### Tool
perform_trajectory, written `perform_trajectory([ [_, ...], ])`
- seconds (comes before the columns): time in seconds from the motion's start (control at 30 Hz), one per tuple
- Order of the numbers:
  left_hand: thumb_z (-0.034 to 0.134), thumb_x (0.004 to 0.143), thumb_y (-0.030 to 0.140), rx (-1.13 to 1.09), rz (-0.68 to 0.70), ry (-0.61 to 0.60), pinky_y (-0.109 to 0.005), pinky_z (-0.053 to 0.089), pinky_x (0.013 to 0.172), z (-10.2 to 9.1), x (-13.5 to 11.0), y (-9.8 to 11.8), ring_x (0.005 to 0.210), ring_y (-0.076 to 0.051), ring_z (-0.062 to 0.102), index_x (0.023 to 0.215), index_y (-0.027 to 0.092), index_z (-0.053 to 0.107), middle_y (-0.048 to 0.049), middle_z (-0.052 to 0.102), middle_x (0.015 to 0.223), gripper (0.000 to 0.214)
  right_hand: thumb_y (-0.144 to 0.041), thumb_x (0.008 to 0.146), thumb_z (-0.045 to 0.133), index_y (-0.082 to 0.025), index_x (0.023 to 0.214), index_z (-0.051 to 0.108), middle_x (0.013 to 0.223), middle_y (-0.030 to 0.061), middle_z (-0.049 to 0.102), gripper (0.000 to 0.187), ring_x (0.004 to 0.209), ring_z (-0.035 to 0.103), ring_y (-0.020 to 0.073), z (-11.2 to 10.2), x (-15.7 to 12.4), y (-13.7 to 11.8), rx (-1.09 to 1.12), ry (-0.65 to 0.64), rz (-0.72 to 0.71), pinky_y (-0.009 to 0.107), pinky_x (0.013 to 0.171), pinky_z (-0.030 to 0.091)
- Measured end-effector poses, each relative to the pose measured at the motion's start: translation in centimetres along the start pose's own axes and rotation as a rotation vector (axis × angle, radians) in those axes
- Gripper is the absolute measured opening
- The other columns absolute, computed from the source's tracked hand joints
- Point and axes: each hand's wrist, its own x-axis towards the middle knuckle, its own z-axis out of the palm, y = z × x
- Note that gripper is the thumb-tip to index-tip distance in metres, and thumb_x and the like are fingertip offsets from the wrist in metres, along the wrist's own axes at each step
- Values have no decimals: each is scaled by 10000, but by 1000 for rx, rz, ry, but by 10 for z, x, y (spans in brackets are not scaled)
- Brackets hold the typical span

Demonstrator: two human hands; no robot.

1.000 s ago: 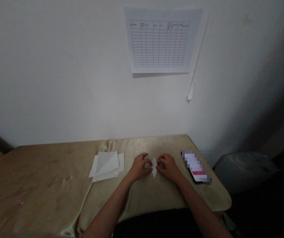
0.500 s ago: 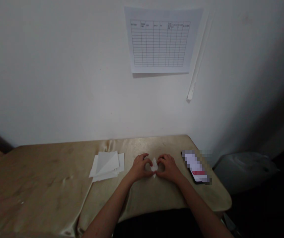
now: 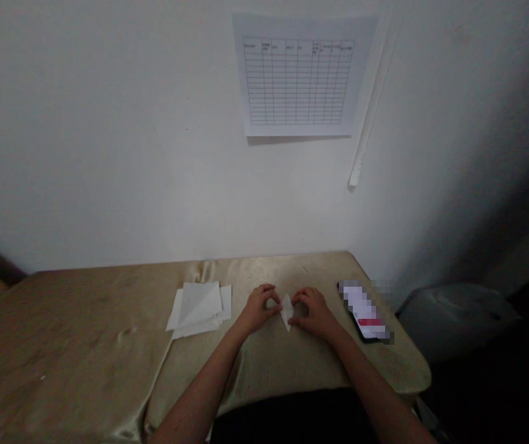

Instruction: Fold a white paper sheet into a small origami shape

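Left hand (image 3: pixel 259 310) pinching the folded paper diamond (image 3: pixel 286 313), between both hands, at its nine o'clock corner.
I see the right hand (image 3: pixel 313 311) touching its three o'clock edge, grip unclear; both have parted at six o'clock, uncovering the near fold for handling. Paper sheets (image 3: pixel 202 302): nine o'clock.

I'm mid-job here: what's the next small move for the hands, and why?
Probably steady the small white paper with the left hand and press its lower right edge lightly with the right hand's thumb. The left fingertips are at its left edge, and the right thumb is by that lower edge, apart from the index finger; whether the paper lies flat, I can't tell.
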Motion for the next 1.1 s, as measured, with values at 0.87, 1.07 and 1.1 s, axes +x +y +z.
perform_trajectory([
  [0.87, 730, 768, 159, 129, -33, 145, -476, 445, 1034, 14, 1, 2, 1155, -282, 582, 777, 182, 693, -101, 659, 1189, 44, -306, 785, 808, -298, 991, 749, 1131, 45, 623, 215, 1164, 502, 252, -1, -2, -8, -102, 53, -27, 434, 1077, 337],
  [1.07, 726, 793, 146, 235, 66, 129, -477, 445, 1030, 8, -2, 9, 1192, -280, 532, 1057, 270, 748, -91, 557, 1326, 292, -296, 807, 790, -274, 928, 754, 1102, 49, 638, 128, 1147, 514, 252, 0, 0, -5, -108, 70, 2, 435, 1067, 343],
  [1.1, 712, 815, 148, 263, 89, 115, -495, 424, 1053, 8, -3, 10, 1226, -287, 511, 1064, 310, 761, -78, 531, 1373, 300, -296, 810, 789, -271, 917, 755, 1097, 48, 640, 116, 1145, 516, 251, 0, 0, -5, -107, 72, 3, 434, 1067, 344],
])
